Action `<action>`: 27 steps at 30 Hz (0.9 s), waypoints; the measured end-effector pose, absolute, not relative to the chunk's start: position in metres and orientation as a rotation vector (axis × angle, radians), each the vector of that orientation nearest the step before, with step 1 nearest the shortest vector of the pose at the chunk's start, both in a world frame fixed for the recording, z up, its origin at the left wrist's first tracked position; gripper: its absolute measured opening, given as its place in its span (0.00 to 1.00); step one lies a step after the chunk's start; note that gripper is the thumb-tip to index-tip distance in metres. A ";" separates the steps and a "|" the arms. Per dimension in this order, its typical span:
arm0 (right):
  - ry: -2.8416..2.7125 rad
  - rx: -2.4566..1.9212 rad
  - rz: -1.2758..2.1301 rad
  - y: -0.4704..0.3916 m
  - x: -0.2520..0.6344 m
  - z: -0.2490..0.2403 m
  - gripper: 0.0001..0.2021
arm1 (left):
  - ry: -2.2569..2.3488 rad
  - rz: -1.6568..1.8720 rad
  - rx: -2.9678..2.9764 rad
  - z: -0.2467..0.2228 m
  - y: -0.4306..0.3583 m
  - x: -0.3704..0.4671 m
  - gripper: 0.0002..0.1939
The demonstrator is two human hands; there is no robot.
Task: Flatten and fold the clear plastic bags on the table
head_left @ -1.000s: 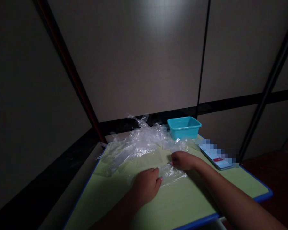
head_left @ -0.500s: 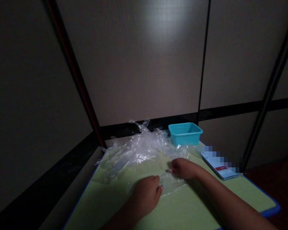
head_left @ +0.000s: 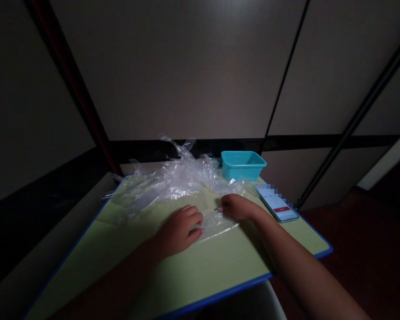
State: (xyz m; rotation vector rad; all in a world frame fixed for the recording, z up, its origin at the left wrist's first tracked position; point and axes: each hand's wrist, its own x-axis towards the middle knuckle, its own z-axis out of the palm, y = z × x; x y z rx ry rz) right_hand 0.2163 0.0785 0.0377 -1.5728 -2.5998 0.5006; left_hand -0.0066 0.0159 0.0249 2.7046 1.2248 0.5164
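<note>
A clear plastic bag [head_left: 216, 226] lies spread on the table between my two hands. My left hand [head_left: 182, 229] grips its left side, fingers curled and thumb below them. At its upper right edge, my right hand [head_left: 236, 206] is closed in a pinch on the film. Just beyond the hands spreads a crumpled heap of clear plastic bags [head_left: 182, 178]. The parts of the film inside my fingers are hidden.
A turquoise plastic tub [head_left: 243, 171] stands at the table's back edge. To the right lies a phone [head_left: 276, 202] with its screen lit. The light green table [head_left: 200, 271] has a blue rim, and panelled doors [head_left: 186, 80] rise behind it.
The view has tilted down and turned right, showing more of the table's front edge. My left hand's fingers have spread slightly from the thumb; my right hand keeps its pinch.
</note>
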 end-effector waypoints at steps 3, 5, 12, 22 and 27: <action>-2.555 -1.615 0.493 0.079 0.216 0.036 0.14 | 1.074 0.486 2.706 0.026 0.017 -0.009 0.07; -2.532 -1.639 0.503 0.080 0.216 0.035 0.17 | 1.026 0.478 2.699 0.026 0.018 -0.010 0.08; -2.532 -1.610 0.639 0.077 0.216 0.042 0.12 | 0.936 0.547 2.748 0.019 0.022 -0.012 0.06; -2.341 -1.628 0.720 0.086 0.216 0.035 0.08 | 1.025 0.535 2.711 0.020 0.017 -0.006 0.07; -2.258 -1.621 0.683 0.091 0.216 0.032 0.09 | 1.093 0.507 2.709 0.022 0.010 0.000 0.11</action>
